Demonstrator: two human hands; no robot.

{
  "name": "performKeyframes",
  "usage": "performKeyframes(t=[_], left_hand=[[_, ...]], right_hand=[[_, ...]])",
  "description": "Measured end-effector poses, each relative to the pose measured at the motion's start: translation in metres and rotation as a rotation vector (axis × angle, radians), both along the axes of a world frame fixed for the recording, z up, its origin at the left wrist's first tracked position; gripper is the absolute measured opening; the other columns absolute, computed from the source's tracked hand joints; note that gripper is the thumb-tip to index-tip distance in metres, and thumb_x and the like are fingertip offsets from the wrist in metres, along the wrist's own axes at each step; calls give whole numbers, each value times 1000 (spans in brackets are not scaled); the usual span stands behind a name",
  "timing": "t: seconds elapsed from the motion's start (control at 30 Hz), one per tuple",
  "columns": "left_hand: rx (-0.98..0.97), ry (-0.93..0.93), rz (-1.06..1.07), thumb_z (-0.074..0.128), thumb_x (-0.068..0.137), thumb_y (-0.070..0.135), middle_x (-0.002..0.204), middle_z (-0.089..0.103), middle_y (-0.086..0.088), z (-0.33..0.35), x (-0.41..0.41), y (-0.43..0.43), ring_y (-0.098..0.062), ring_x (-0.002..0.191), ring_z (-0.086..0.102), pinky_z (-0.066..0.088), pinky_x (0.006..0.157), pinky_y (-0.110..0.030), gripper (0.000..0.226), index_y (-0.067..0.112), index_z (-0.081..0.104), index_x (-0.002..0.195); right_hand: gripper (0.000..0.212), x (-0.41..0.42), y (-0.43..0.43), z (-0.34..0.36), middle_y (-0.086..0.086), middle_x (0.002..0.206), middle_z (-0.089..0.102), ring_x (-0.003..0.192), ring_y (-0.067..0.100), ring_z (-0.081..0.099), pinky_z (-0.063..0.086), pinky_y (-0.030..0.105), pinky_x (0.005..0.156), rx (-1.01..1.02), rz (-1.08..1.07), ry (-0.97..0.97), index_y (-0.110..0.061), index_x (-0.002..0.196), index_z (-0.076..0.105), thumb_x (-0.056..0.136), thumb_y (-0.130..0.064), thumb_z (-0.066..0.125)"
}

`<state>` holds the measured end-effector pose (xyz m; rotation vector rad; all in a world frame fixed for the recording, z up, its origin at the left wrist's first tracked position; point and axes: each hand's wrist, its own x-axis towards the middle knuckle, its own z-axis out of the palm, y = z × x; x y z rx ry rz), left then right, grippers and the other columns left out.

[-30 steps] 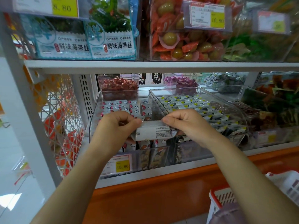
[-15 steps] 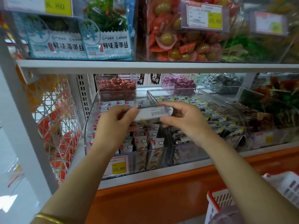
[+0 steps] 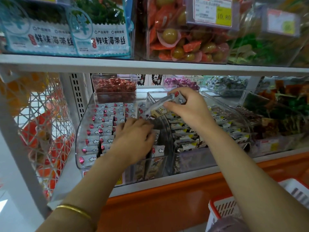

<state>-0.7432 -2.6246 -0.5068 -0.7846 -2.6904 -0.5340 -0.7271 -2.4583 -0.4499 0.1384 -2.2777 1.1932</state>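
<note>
Your right hand [image 3: 189, 108] pinches the packet [image 3: 159, 107] just up-right of your left hand [image 3: 135, 138], long axis slanting down-left toward the left bin [image 3: 83, 129], where the left fingers dig among rows, grip unclear.

Head view, close, facing forward-down at shelf bins [image 3: 87, 131].

Shop light is bright and even, shadows soft; under the upper shelf [image 3: 150, 66] the bins [image 3: 83, 131] sit slightly dimmer. Faint sheen runs along the clear walls. My right hand [image 3: 189, 108] and left hand [image 3: 133, 139] smear with motion, the price tag [image 3: 212, 11] reads soft, and straight lines bow at the edges.
</note>
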Motion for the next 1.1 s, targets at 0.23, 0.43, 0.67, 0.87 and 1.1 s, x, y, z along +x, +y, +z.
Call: performKeyframes(t=[0.23,0.43,0.67,0.87,1.1], left_hand=[[-60,-48,-21,39,94,37,125,54,7,0,-2,-6,-17,124,33,13,108,-45,26,30,57,111],[-50,-148,-24,34,96,37,134,51,8,-4,-1,-6,-14,135,21,-3,112,-50,31,33,54,119],[-27,-111,-30,36,95,37,130,50,8,-6,-2,-8,-16,130,26,7,113,-52,30,35,55,118],[11,-81,-29,36,94,36,134,47,8,-5,2,-12,-17,129,25,10,110,-44,36,41,49,128],[57,-28,35,39,91,28,134,48,6,2,2,-22,-19,127,28,17,107,-40,39,30,54,127]], right_hand=[[18,-13,-4,12,-5,94,60,89,9,53,40,16,68,151,67,-95,-14,96,65,79,-17,68],[24,-29,-14,8,18,91,59,78,26,52,30,30,62,380,89,-159,-2,94,62,78,-20,66],[42,-38,-21,-4,10,107,55,107,25,46,43,34,84,680,24,-257,-22,117,57,79,-35,68],[35,-39,-26,-4,4,117,55,120,24,37,31,36,93,939,41,-320,-27,113,61,81,-40,67],[20,-45,-31,-5,6,122,44,124,31,27,27,44,103,1318,61,-502,-20,104,63,89,-20,49]])
